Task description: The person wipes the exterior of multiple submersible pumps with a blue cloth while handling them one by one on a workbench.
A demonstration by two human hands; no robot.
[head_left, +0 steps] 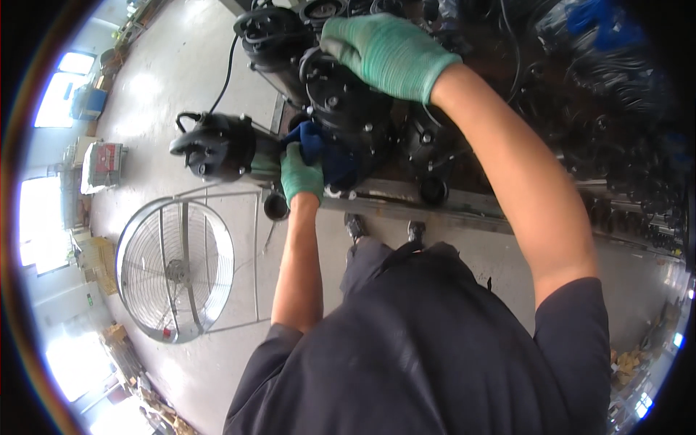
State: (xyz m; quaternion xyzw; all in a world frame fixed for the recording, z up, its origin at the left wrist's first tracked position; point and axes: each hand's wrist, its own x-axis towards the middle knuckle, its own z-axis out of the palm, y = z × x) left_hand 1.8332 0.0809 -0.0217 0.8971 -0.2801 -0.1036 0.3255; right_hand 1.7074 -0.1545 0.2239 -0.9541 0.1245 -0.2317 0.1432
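Observation:
My left hand (301,175), in a green glove, is closed on a dark blue cloth (312,141) beside a black motor pump (221,148) lying on its side at the bench edge. My right hand (388,54), gloved alike, reaches farther forward with its fingers curled at the handle of a second black pump (337,98); its fingertips are partly hidden. Behind these stands another black pump (272,36) with a cable running down to the left. To the right, one more black pump (428,141) has a round outlet facing me.
A large round floor fan (176,272) in a metal frame stands to my left. The bench's metal edge (435,205) runs across in front of me. Black parts and blue plastic wrapping (605,25) fill the right side. Boxes (101,167) line the far left wall.

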